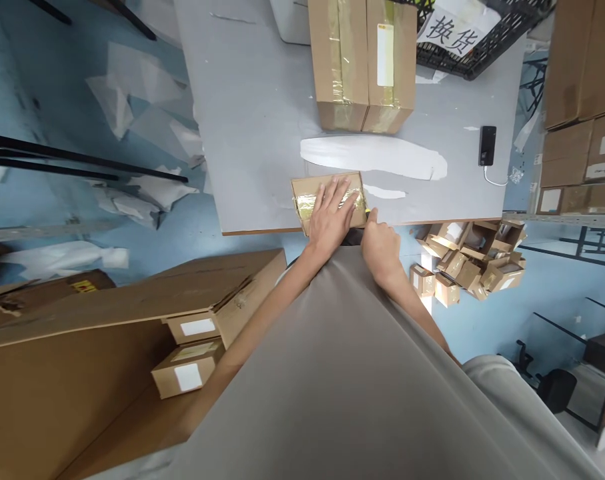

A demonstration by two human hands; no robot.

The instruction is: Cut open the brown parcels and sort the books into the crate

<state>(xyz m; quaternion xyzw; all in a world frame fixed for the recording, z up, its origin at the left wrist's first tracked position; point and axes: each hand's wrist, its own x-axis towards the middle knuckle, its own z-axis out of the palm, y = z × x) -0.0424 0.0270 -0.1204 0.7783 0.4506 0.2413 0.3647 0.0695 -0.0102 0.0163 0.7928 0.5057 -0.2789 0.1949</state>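
A small taped cardboard box (pixel 306 193) lies at the front edge of the grey table. My left hand (pixel 329 212) rests flat on its top with the fingers spread, over the shiny tape. At the box's right side my right hand (pixel 382 248) is closed, index finger pointing forward. A bit of yellow shows at its fingertip, on what looks like a box cutter (pixel 368 211), mostly hidden by the hand. Just beyond the box is a long white paper strip (pixel 372 156), with a smaller white scrap (pixel 383 193) nearer.
Two taped cartons (pixel 349 67) and a black crate (pixel 475 60) stand at the table's back. A phone (pixel 487 145) with a cable lies right. An open large carton (pixel 107 373) holding small boxes is at lower left. Opened boxes (pixel 475 257) are piled on the floor at right.
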